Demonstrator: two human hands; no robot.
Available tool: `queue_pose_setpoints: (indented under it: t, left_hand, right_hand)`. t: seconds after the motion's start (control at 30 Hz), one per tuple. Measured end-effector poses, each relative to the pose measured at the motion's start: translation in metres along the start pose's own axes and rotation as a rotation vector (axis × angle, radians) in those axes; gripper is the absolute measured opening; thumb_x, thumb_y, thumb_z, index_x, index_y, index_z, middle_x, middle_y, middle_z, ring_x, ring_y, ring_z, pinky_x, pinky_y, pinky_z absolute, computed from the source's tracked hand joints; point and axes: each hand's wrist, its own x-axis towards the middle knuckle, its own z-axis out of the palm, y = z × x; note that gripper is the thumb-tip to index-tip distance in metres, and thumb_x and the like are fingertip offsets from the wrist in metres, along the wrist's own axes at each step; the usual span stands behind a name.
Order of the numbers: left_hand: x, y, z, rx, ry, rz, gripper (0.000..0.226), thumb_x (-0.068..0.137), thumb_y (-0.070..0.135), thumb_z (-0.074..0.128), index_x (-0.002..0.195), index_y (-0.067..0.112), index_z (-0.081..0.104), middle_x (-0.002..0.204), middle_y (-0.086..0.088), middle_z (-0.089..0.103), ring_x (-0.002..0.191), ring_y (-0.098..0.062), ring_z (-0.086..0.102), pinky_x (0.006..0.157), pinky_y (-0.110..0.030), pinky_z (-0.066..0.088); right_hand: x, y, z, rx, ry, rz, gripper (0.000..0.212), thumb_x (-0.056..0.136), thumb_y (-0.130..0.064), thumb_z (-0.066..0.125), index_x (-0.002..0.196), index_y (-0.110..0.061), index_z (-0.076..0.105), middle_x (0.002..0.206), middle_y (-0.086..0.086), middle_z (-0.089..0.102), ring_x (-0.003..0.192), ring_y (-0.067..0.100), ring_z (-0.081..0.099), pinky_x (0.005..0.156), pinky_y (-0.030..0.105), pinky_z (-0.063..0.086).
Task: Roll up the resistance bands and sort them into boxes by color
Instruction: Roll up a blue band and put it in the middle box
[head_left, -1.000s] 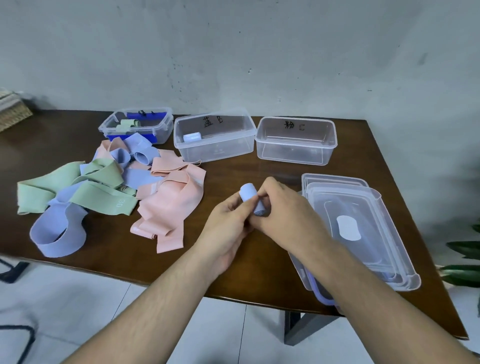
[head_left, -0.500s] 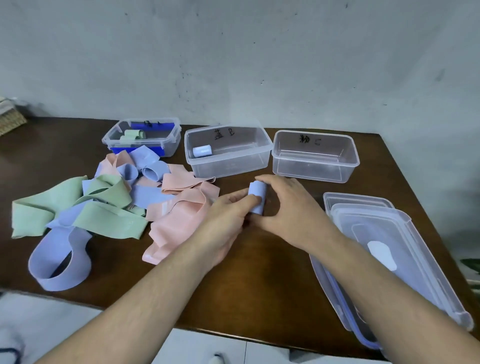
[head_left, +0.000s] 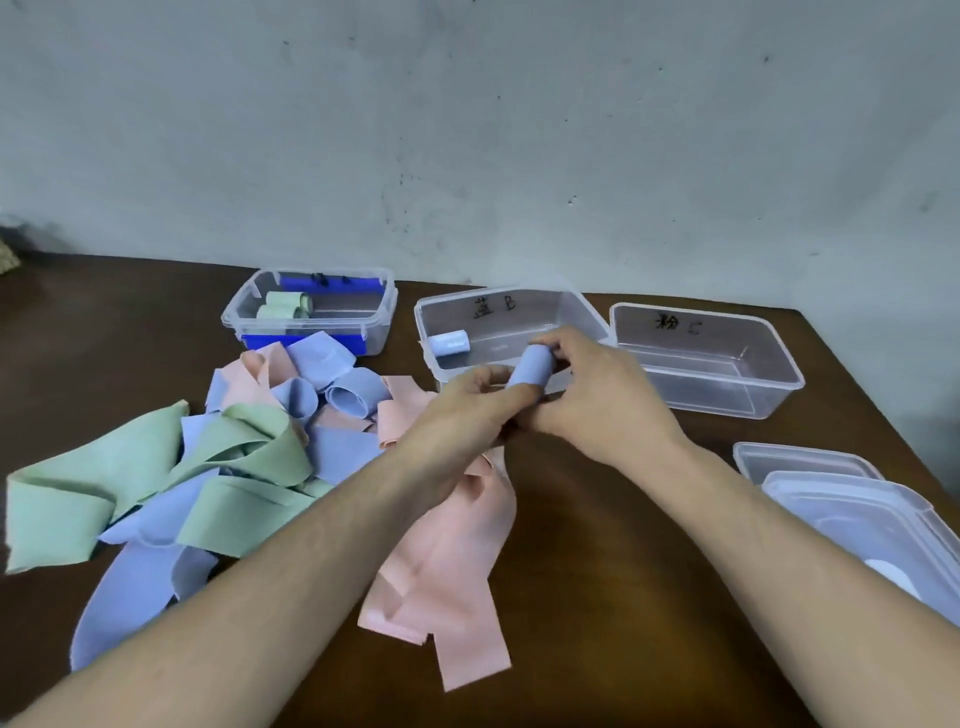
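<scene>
Head view: a rolled blue band (head_left: 530, 366) is held between both hands just at the near rim of the middle clear box (head_left: 587, 317), pinched by the left hand (head_left: 462, 415) from below w/ curled fingers and gripped by the right hand (head_left: 597, 400) from the side. One blue roll (head_left: 449, 344) is seen inside that box, two green rolls (head_left: 283, 305) in the left box (head_left: 387, 306), nothing in the right box (head_left: 779, 374). Loose green, blue & pink bands (head_left: 218, 467) are piled on the wooden table (head_left: 597, 597) at left; stacked lids (head_left: 857, 499) are seen at right.

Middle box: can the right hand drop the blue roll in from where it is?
Probably yes. The right hand and left hand hold the blue roll at the near rim of the middle box, which is lidless, with one rolled blue band inside.
</scene>
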Motion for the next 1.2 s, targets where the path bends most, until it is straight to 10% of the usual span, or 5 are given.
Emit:
queue_pose_setpoints:
  t: [0.37, 0.97, 1.2]
  left_hand:
    - [0.051, 0.035, -0.078, 0.347, 0.071, 0.126, 0.01, 0.084, 0.027, 0.068, 0.078, 0.02, 0.069, 0.053, 0.015, 0.054, 0.048, -0.001, 0.048, 0.052, -0.019, 0.041]
    - [0.113, 0.046, -0.123, 0.869, 0.038, 0.346, 0.027, 0.082, 0.03, 0.071, 0.108, 0.025, 0.074, 0.096, 0.002, 0.072, 0.089, -0.016, 0.065, 0.083, -0.037, 0.054]
    - [0.13, 0.03, -0.122, 0.824, 0.003, 0.366, 0.036, 0.088, 0.039, 0.07, 0.12, 0.022, 0.064, 0.107, 0.006, 0.065, 0.094, -0.01, 0.058, 0.075, -0.02, 0.043]
  right_hand:
    - [0.069, -0.024, 0.036, 0.058, 0.121, -0.127, 0.059, 0.075, -0.043, 0.08, 0.128, -0.036, 0.055, 0.122, -0.013, 0.058, 0.106, 0.008, 0.052, 0.083, 0.02, 0.04]
    - [0.154, -0.017, 0.018, -0.152, -0.211, -0.243, 0.032, 0.083, -0.029, 0.078, 0.115, -0.028, 0.072, 0.096, -0.024, 0.061, 0.088, -0.007, 0.058, 0.078, 0.007, 0.042]
    - [0.166, -0.004, 0.019, -0.224, -0.287, -0.239, 0.026, 0.079, -0.029, 0.078, 0.105, -0.029, 0.073, 0.092, -0.02, 0.062, 0.083, 0.001, 0.058, 0.074, 0.016, 0.044]
